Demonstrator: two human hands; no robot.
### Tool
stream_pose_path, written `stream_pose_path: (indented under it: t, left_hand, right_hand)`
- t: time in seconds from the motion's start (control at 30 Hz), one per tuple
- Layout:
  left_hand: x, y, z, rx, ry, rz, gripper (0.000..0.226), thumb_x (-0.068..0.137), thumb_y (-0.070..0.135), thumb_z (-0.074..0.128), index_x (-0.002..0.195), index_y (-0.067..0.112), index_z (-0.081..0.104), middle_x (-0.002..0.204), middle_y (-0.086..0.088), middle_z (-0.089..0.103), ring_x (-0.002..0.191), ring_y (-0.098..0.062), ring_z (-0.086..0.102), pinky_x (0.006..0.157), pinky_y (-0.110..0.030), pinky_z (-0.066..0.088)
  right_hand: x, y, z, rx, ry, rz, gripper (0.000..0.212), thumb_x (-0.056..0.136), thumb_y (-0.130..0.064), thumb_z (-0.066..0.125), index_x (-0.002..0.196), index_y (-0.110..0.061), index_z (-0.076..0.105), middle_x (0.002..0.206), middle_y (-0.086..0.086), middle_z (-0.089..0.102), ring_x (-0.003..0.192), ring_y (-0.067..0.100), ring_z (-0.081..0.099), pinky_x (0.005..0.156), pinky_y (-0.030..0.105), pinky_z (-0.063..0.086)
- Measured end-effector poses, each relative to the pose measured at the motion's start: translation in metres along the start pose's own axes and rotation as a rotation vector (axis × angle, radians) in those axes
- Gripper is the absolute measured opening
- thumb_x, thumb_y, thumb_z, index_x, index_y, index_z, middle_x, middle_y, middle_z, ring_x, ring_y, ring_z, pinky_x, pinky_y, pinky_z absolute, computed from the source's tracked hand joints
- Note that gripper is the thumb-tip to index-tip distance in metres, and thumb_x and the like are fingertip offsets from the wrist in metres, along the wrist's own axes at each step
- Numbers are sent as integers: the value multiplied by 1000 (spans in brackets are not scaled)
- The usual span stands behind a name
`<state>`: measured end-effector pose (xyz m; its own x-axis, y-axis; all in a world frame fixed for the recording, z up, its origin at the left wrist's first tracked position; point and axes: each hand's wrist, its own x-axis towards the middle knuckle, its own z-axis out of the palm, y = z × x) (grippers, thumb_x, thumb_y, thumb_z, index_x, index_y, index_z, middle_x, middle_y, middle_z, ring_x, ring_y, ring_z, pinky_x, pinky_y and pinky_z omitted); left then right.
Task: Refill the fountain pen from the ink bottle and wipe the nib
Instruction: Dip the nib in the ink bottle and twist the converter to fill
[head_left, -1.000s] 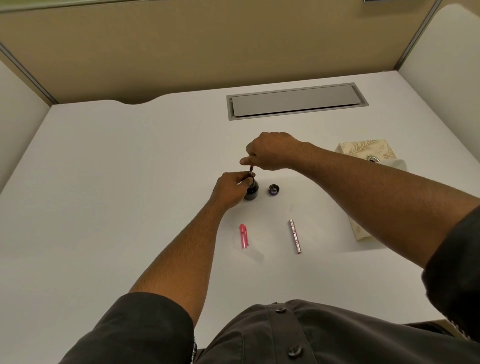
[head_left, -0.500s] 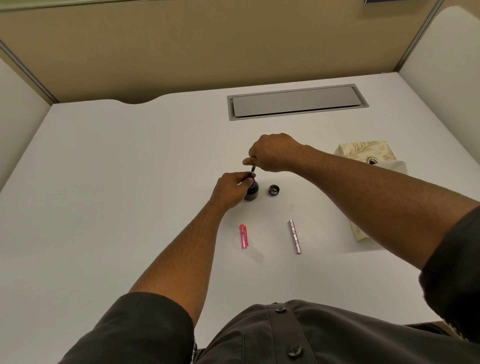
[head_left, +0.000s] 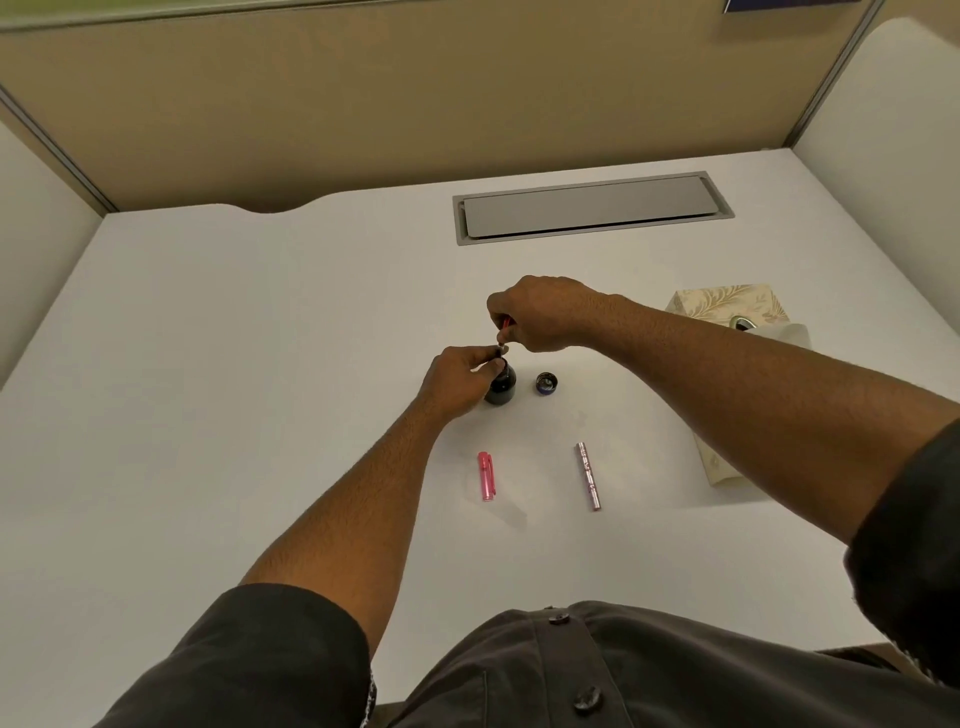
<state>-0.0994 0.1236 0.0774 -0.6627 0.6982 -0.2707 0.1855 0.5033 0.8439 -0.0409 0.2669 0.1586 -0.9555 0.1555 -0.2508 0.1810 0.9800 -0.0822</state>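
A small dark ink bottle (head_left: 502, 387) stands open in the middle of the white desk (head_left: 234, 364), with my left hand (head_left: 457, 379) wrapped around its left side and neck. Directly above its mouth my right hand (head_left: 540, 318) pinches the pen's front section (head_left: 503, 338), held upright with its lower end at the bottle opening; a red part shows between my fingers. The nib itself is hidden. The bottle's dark cap (head_left: 545, 384) lies just right of the bottle. A pink pen cap (head_left: 487, 475) and a pinkish metallic pen barrel (head_left: 588, 475) lie nearer to me.
A patterned tissue box (head_left: 727, 306) with a tissue sticking out stands at the right, partly behind my right forearm. A grey cable hatch (head_left: 592, 207) is set into the desk at the back. Partition walls enclose the desk on three sides.
My right hand has risen slightly with the pen section, so more of it, including a red part, shows above the bottle's mouth. My left hand stays on the bottle.
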Motion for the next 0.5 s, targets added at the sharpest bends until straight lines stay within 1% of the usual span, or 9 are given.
stream_pose_path:
  t: [0.1,0.17,0.27,0.37,0.5]
  left_hand:
    - [-2,4,-3,6,8,-1,32,93,28,58,124,25,66,130,-1,64,121,-16,55,91,-25,39]
    - [-3,5,-4,9,16,1,32,93,29,58,124,26,66,130,-1,63,121,-16,55,90,-25,39]
    - [-5,8,-5,2,25,9,31,93,29,58,123,25,66,131,-1,63,122,-16,55,92,-26,40]
    - [-5,10,-5,-11,23,23,29,94,29,58,121,24,67,130,-1,63,123,-16,55,95,-27,40]
    - [-5,16,-5,-6,16,39,27,94,31,57,118,25,68,127,2,65,120,-14,57,100,-33,43]
  right_hand:
    - [-1,-1,-2,39,18,5,18,97,-30,56,109,-17,57,92,-2,56,82,17,55,67,30,43]
    - [-2,-1,-4,62,29,3,19,97,-31,56,109,-17,57,93,-2,57,84,17,56,68,31,45]
    - [-3,-1,-5,90,46,2,20,96,-32,57,108,-17,58,97,1,61,85,17,56,69,31,45]
    - [-5,0,-7,134,76,5,20,96,-32,57,108,-15,58,101,3,64,85,18,56,66,29,41]
    - [-9,3,-9,190,123,30,21,96,-32,58,109,-15,59,106,4,67,87,18,57,66,28,41]
